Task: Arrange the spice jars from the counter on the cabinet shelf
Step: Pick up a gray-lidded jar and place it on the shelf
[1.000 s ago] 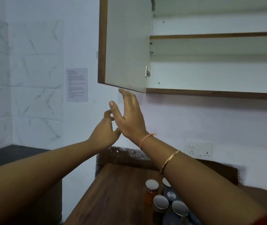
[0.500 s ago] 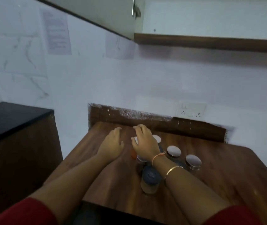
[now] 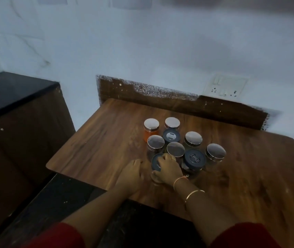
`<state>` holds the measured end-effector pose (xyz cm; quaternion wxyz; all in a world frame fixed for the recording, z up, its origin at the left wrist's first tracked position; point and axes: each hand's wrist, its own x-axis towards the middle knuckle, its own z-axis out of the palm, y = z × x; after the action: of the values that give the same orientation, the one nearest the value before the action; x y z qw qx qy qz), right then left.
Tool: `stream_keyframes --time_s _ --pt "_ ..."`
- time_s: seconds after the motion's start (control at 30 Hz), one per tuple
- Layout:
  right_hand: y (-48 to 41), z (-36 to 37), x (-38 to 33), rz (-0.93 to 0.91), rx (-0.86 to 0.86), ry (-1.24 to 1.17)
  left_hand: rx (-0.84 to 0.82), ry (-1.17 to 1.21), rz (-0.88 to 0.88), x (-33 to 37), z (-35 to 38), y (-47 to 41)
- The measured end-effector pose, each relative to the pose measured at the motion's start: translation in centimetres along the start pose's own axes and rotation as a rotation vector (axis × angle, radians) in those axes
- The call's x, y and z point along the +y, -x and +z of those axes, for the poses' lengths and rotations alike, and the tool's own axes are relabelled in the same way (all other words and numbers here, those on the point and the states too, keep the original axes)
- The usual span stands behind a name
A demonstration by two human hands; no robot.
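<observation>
Both grips had drawn back from the far side of the jar cluster to its near edge since half a second before. The view had tipped down too, and the cabinet was out of frame.

Your right grip lay over the nearest jar, which had a dark lid. The fingers were curled round the lid and the thumb lay against the glass side. Your left grip sat at that jar's 9 o'clock, low on the worktop, with the fingers bent toward the glass. It was too blurred to tell whether it held or even touched the jar.

The nearest jar stood upright at 7 o'clock of the cluster, close to the worktop's front edge. The orange jar stood at 11 o'clock with a silver-lidded jar just beside it. A larger dark-lidded jar stood at 4 o'clock, just beside your right grip.

A wall socket sat at 1 o'clock and a black counter at 9 o'clock, well apart from the jars.
</observation>
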<state>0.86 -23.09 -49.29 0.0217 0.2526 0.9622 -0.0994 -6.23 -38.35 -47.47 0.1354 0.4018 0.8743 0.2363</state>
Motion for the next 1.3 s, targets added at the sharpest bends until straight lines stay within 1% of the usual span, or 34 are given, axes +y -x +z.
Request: stream_keyframes --time_s 0.1,0.23,0.3,0.4,0.5,0.53,0.6,0.63,0.67,0.7,0.77,0.83,0.93,1.03,1.1,1.13,1.2,1.3 --pt "-0.2 1.2 0.6 -0.040 -0.005 0.073 0.012 0.039 -0.066 -0.8 0.6 -0.7" --pt "-0.7 1.8 0.8 -0.092 0.027 0.082 0.032 0.119 -0.116 -1.2 1.3 -1.4" --pt "-1.0 1.6 0.9 -0.098 0.034 0.049 0.044 0.146 -0.138 -1.0 1.6 -1.7" --pt "-1.3 0.2 1.4 -0.097 0.036 -0.166 0.142 0.197 -0.136 -0.6 1.6 -2.3" --pt "-1.2 -2.6 2.0 -0.100 0.042 -0.440 0.149 0.275 -0.184 -0.6 1.4 -2.8" --pt "-1.1 -3.7 2.2 -0.118 0.057 -0.492 0.162 0.359 -0.231 -0.3 1.2 -3.0" --pt "-0.8 -6.2 2.4 -0.170 0.100 -0.550 0.183 0.624 -0.387 0.6 0.4 -3.2" --pt "-0.7 -7.6 2.5 -0.198 0.123 -0.577 0.160 0.781 -0.457 1.3 -0.1 -3.5" --pt "-0.5 -9.0 2.6 -0.229 0.143 -0.607 0.107 0.950 -0.491 1.9 -0.7 -3.8" --pt "-0.3 -10.5 2.7 -0.267 0.161 -0.633 0.032 1.142 -0.489 2.5 -1.1 -4.4" --pt "0.0 -13.4 2.7 -0.346 0.203 -0.653 -0.133 1.518 -0.454 3.4 -2.1 -5.2" --pt "0.4 -16.0 2.8 -0.400 0.247 -0.664 -0.283 1.747 -0.399 4.5 -3.4 -5.7" --pt "0.9 -19.1 3.1 -0.462 0.299 -0.681 -0.480 1.896 -0.283 6.5 -5.2 -5.8" --pt "1.2 -21.1 3.6 -0.498 0.318 -0.753 -0.618 1.919 -0.152 7.9 -6.3 -5.6" --pt "1.4 -21.9 3.7 -0.506 0.343 -0.841 -0.628 1.936 -0.082 8.7 -7.0 -5.8" --pt "1.4 -22.2 3.8 -0.507 0.374 -0.878 -0.602 1.947 -0.052 9.2 -7.4 -6.0" --pt "1.2 -22.5 4.0 -0.481 0.504 -0.909 -0.501 1.969 0.011 10.1 -8.1 -6.5" --pt "0.5 -22.9 4.1 -0.345 0.703 -0.935 -0.316 2.013 0.112 11.9 -9.2 -7.2"
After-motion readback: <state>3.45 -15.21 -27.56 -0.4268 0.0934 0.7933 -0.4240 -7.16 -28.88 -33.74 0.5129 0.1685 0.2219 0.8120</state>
